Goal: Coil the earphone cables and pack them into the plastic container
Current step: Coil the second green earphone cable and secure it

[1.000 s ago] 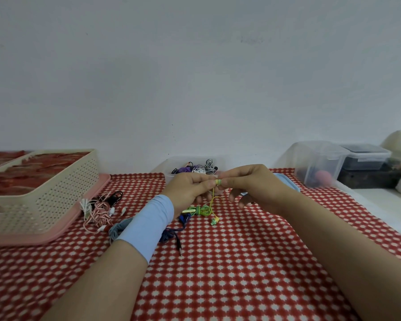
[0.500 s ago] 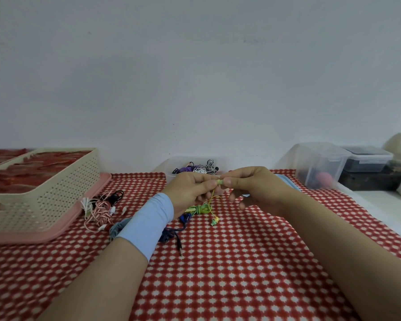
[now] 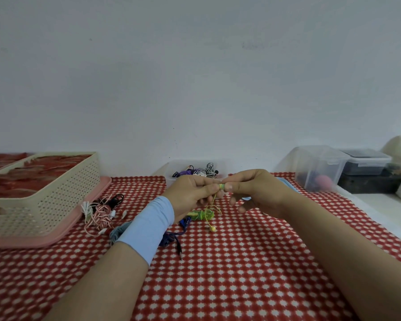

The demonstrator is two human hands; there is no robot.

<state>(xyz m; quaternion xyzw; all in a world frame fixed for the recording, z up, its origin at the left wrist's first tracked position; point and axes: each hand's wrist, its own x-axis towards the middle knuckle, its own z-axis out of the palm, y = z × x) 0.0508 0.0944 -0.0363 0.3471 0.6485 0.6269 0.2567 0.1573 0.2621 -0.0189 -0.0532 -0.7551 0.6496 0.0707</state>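
My left hand (image 3: 191,193) and my right hand (image 3: 256,191) meet above the table, fingertips pinched on a small green piece of the yellow-green earphone cable (image 3: 206,213). The cable hangs down from the pinch to a loose bundle on the cloth, with one yellow earbud lying just in front. Behind my hands stands a shallow clear plastic container (image 3: 169,169) holding several coiled earphones in purple, white and black-and-white. A blue earphone cable (image 3: 171,237) lies partly under my left wrist. A tangled pink-white and black heap of earphones (image 3: 102,210) sits to the left.
A cream perforated basket (image 3: 44,200) on a pink tray (image 3: 83,216) fills the left side. At the right stand a clear tub (image 3: 320,167) with something pink inside, a dark lidded box (image 3: 366,161) and white bins. A red-and-white patterned cloth (image 3: 229,274) covers the table.
Both hands have stayed pinched on the green piece, with only slight finger shifts; the hanging yellow-green cable has swung a little.
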